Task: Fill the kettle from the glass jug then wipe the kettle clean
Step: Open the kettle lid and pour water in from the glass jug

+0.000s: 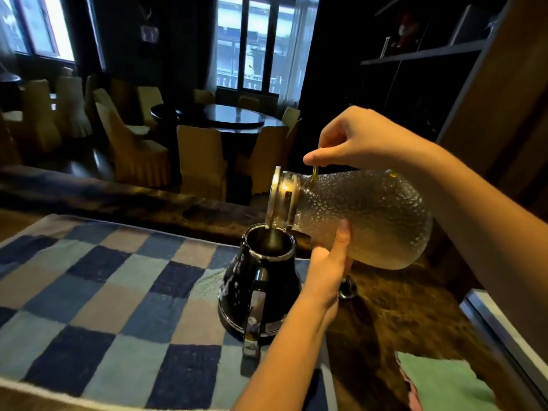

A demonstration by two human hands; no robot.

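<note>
A dimpled glass jug [370, 215] with a metal lid is tipped on its side, its mouth over the open top of the black kettle [261, 280]. A thin stream of water runs from the jug into the kettle. My right hand [364, 140] grips the jug's handle from above. My left hand [329, 268] supports the jug from below, thumb up against the glass. The kettle stands upright on a blue checked towel [103, 292], with its handle facing me.
A green cloth [444, 384] lies at the near right on the dark counter [400, 315]. A small dark lid [347, 287] sits behind my left hand. A metal-edged surface [504, 330] runs along the right. Beyond the counter stand covered chairs and a round table.
</note>
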